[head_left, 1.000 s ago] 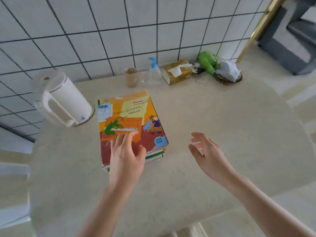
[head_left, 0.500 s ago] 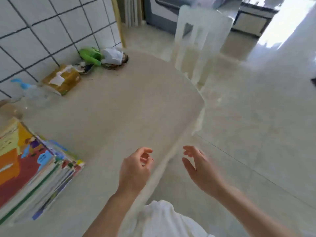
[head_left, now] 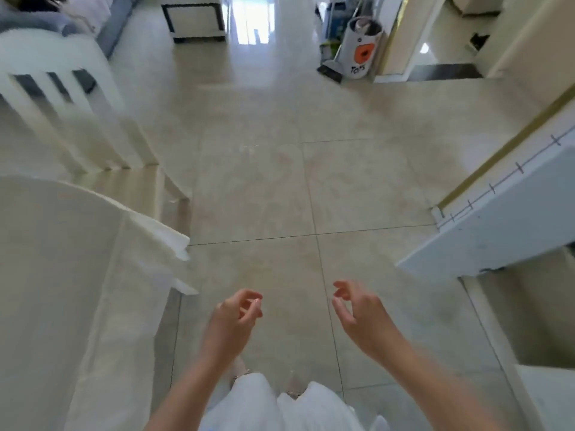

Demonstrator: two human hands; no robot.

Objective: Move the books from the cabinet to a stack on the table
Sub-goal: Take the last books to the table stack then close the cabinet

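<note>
Two hands over tiled floor (head_left: 280,188): left hand (head_left: 231,318), right hand (head_left: 357,315), fingers loosely curled, holding nothing. Table (head_left: 62,275) near left, white chair (head_left: 62,98) far left, open cabinet door (head_left: 497,225) right.

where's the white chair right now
In the head view, the white chair stands at upper left on the tiled floor, just beyond the table edge.

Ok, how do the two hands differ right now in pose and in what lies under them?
The left hand has its fingers curled in toward the thumb, while the right hand is looser, its fingers more spread. The left hand hangs nearer the table edge; the right hand is nearer the white panel. Both are empty, palms turned inward, held over the tiled floor.
</note>
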